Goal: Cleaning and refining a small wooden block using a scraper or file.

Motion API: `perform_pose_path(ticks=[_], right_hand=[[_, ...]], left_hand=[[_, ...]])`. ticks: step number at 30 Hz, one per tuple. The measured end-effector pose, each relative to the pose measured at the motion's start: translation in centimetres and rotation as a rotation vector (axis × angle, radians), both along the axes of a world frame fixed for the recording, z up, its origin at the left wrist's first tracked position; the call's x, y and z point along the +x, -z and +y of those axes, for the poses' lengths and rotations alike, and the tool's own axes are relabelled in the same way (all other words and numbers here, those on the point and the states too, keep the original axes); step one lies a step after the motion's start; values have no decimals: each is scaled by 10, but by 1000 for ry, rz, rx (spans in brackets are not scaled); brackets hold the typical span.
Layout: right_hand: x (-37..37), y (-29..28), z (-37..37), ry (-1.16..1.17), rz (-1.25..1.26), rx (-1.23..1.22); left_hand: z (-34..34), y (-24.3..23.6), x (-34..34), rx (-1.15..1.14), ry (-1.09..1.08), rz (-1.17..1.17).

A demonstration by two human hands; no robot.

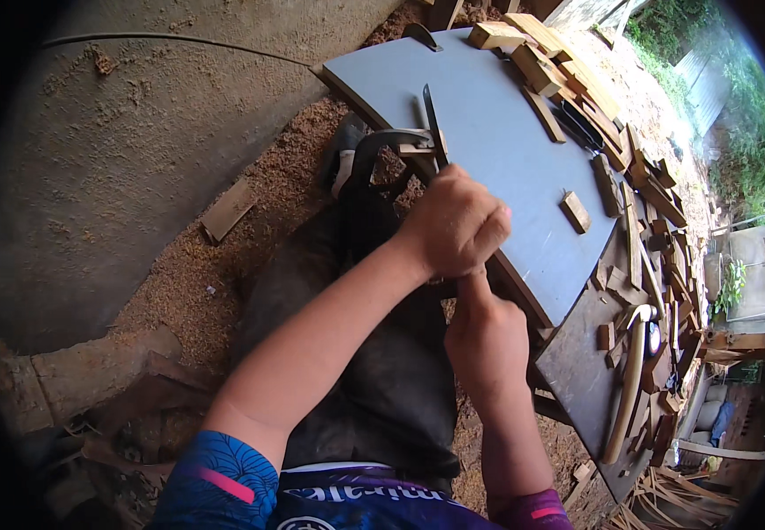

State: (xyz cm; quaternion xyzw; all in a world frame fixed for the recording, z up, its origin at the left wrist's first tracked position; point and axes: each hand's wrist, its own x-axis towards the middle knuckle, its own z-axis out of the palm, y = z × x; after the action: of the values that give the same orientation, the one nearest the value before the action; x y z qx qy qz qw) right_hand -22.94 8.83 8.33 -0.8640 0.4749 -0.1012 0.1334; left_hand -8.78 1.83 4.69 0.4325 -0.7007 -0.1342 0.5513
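Note:
My left hand (457, 221) is closed in a fist over the near end of a long, narrow dark blade-like tool (436, 124). Its far end points away over the table's edge; whether it is a file or a knife I cannot tell. Just below, my right hand (486, 331) has curled fingers and one finger stretched up against the left hand. What it grips, if anything, is hidden. Beside the blade, a dark curved clamp (373, 150) sits at the edge of the blue-grey tabletop (506, 159), next to a small wood piece (415, 149).
Wood offcuts (537, 71) line the tabletop's far right side, and a small block (575, 212) lies on it. A wooden-handled tool (627, 389) rests on a lower dark board (568, 371). Sawdust (192, 291) covers the ground near a rough wall (135, 150).

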Motion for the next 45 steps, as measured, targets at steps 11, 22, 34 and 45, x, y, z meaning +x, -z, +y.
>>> perform_pose_path(ticks=[11,22,34,45], right_hand=[[-7,7,3,-58,-5,-33],[-14,0,5,-35,-56,57],[-14,-1,1,-58,-70,34],[-18,-2,12,24,-67,133]], left_hand=[[3,12,1,-66,28,93],[10,6,-8,19,-33,29],[10,4,-10,83,1,-47],[12,2,-12,39,27,-56]])
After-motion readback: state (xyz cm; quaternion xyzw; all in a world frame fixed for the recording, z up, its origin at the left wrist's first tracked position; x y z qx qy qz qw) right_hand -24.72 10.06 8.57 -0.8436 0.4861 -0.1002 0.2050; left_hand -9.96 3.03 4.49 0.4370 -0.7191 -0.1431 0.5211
